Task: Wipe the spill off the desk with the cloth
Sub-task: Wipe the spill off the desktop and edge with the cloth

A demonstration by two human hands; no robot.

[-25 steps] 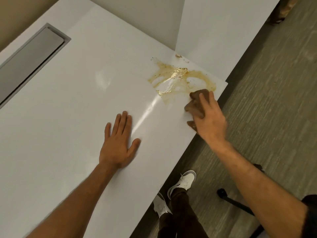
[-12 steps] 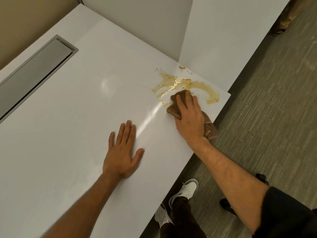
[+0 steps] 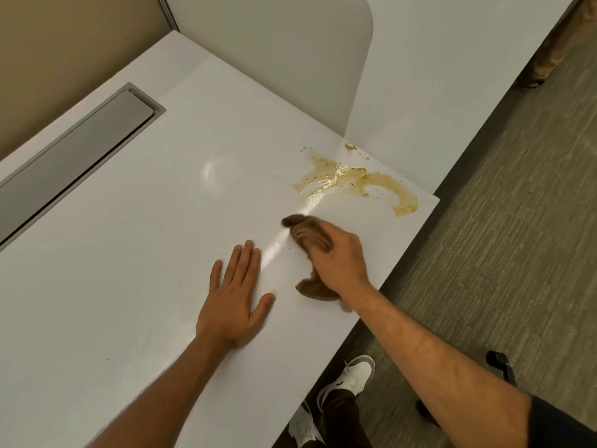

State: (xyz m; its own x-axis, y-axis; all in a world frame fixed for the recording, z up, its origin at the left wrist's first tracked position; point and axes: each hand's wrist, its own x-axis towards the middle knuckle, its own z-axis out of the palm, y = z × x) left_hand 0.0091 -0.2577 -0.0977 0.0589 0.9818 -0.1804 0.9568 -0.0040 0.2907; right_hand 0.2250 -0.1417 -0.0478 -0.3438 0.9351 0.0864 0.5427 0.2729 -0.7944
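Motion blur on the wiping hand, and plenty cut off at the edges.

The right hand [image 3: 336,257] is smeared with blur, its fingers [image 3: 311,239] streaked so the grip on the brown cloth [image 3: 311,287] can't be read finger by finger; much of that cloth sits hidden under the palm and wrist. The left hand [image 3: 234,300] covers the desk [image 3: 113,253] beneath it. Both forearms run out of frame at the bottom. The grey cable tray [image 3: 74,163] is clipped by the left edge. One white shoe [image 3: 352,378] shows partly, the other [image 3: 303,426] is tucked under the desk edge. Specks in the spill [image 3: 355,181] are too small to identify.
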